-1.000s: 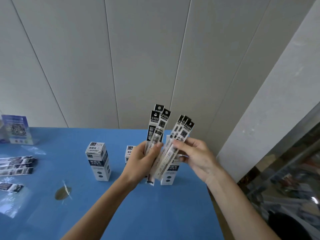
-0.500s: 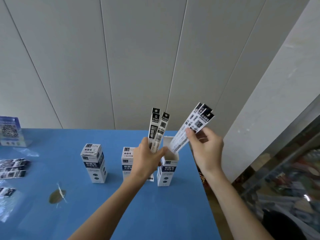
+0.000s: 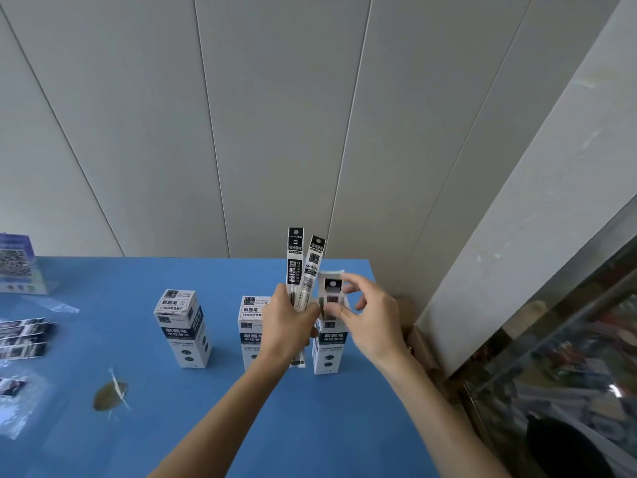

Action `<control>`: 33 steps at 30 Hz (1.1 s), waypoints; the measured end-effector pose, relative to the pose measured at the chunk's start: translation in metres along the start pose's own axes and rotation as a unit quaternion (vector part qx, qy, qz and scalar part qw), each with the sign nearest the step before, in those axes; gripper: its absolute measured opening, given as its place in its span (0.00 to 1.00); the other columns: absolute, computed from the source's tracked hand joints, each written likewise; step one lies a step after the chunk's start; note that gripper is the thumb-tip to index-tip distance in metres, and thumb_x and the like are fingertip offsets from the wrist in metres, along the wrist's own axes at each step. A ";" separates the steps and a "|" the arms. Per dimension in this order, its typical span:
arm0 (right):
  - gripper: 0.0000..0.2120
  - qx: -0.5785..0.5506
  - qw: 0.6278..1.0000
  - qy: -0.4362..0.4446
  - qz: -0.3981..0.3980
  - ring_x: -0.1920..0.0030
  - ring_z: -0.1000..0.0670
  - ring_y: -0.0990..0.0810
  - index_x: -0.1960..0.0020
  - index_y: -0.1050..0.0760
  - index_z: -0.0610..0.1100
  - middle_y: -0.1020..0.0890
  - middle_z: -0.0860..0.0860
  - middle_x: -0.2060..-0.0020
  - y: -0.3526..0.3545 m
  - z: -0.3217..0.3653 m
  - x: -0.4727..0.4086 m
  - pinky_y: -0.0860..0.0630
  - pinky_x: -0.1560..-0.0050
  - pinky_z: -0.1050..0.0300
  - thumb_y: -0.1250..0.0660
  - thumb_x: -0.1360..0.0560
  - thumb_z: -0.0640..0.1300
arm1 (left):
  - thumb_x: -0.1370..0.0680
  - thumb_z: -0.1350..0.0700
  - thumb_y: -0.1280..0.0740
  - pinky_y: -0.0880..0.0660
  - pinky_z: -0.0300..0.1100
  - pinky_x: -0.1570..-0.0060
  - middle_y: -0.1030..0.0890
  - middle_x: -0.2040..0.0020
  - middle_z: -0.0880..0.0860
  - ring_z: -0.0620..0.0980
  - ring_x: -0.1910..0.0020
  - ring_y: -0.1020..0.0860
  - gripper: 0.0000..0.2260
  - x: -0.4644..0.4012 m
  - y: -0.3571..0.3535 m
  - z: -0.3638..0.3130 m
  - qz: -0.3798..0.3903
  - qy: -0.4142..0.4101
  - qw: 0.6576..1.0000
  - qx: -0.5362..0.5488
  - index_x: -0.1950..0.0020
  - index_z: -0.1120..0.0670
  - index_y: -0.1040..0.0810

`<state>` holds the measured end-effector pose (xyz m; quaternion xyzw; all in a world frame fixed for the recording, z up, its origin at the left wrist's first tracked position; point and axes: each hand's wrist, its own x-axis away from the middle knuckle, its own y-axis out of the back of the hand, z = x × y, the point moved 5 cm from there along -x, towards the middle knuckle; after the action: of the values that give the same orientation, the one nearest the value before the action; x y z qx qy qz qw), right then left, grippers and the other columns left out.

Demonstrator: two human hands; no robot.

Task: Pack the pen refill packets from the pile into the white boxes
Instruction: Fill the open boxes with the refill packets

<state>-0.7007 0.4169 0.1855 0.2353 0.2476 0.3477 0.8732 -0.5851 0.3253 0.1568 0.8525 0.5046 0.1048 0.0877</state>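
Blue table [image 3: 144, 426], left grip [image 3: 287, 326] clasping two "ST" refill packets [image 3: 300, 270], right grip [image 3: 368, 319] pinching packets in open box [image 3: 328, 343]

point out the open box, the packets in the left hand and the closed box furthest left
open box [image 3: 328, 346]: head view, on its printed front face
packets [image 3: 295, 270]: head view, on the black label of the taller one
closed box [image 3: 186, 334]: head view, on its front face

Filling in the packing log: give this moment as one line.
left hand grips two refill packets upright | right hand pinches packets into open white box | two closed boxes alongside
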 end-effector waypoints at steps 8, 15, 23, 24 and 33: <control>0.20 0.010 0.999 0.013 0.028 0.60 0.59 0.29 0.39 0.25 0.47 0.22 0.54 0.50 0.008 -0.005 0.005 0.33 0.57 0.75 0.26 0.30 0.42 | 0.24 0.59 0.32 0.31 0.36 0.80 0.19 0.60 0.61 0.42 0.79 0.24 0.08 0.005 -0.002 0.001 0.000 0.009 1.000 0.000 0.50 0.60 0.29; 0.07 -0.100 0.994 -0.032 -0.024 0.64 0.58 0.24 0.51 0.20 0.50 0.18 0.56 0.60 0.022 0.001 0.009 0.29 0.61 0.69 0.27 0.29 0.47 | 0.26 0.53 0.28 0.32 0.33 0.79 0.24 0.67 0.51 0.44 0.76 0.25 0.13 0.019 0.012 -0.015 -0.020 -0.052 0.998 -0.031 0.55 0.57 0.30; 0.05 -0.333 0.930 -0.099 0.121 0.67 0.54 0.19 0.54 0.18 0.39 0.15 0.48 0.64 0.011 0.021 0.024 0.24 0.67 0.63 0.28 0.28 0.40 | 0.25 0.51 0.28 0.26 0.42 0.74 0.26 0.70 0.47 0.46 0.72 0.26 0.10 0.054 0.005 -0.023 0.115 -0.130 0.984 -0.047 0.54 0.55 0.27; 0.05 -0.343 0.927 -0.093 0.115 0.70 0.58 0.22 0.53 0.18 0.38 0.16 0.52 0.67 0.013 0.020 0.027 0.28 0.69 0.68 0.29 0.27 0.39 | 0.22 0.52 0.32 0.28 0.42 0.75 0.26 0.70 0.47 0.47 0.73 0.26 0.09 0.058 0.004 -0.023 0.129 -0.125 0.983 -0.026 0.56 0.54 0.28; 0.03 -0.367 0.917 -0.114 0.104 0.71 0.60 0.24 0.54 0.19 0.39 0.18 0.55 0.69 0.019 0.004 0.039 0.30 0.70 0.68 0.32 0.25 0.38 | 0.16 0.55 0.43 0.29 0.39 0.78 0.26 0.68 0.60 0.45 0.77 0.27 0.14 0.068 -0.006 -0.023 0.181 -0.079 0.978 0.068 0.59 0.58 0.26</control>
<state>-0.6829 0.4566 0.1897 -0.0392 -0.0243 0.4740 0.8793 -0.5643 0.3889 0.1840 0.9393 0.3392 0.0167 0.0492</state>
